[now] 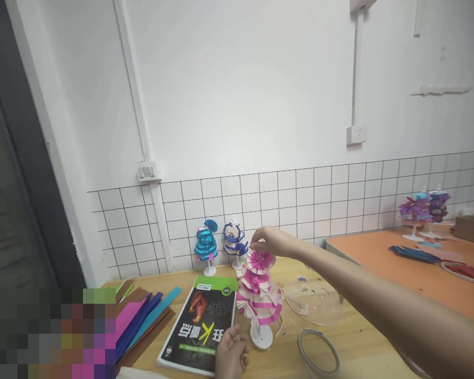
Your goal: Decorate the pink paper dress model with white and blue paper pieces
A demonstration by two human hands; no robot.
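A small dress form in pink and white pleated paper ruffles [259,297] stands upright on a round white base near the table's front. My right hand [274,242] reaches across from the right, with thumb and fingers closed at the top of this dress form, hiding its tip. My left hand [231,353] rests low, between the book and the white base. Its fingers are curled in, and nothing shows in them. The dark book [201,329] with a green top edge lies flat beside it, its lower right corner partly covered by that hand.
Behind stand a turquoise paper dress form [206,245] and a blue and white one [234,242]. Coloured paper sheets [142,321] lie at left. On the right are a tape-like ring [319,351], a clear round sheet [314,302] with scraps, and an orange table [371,268].
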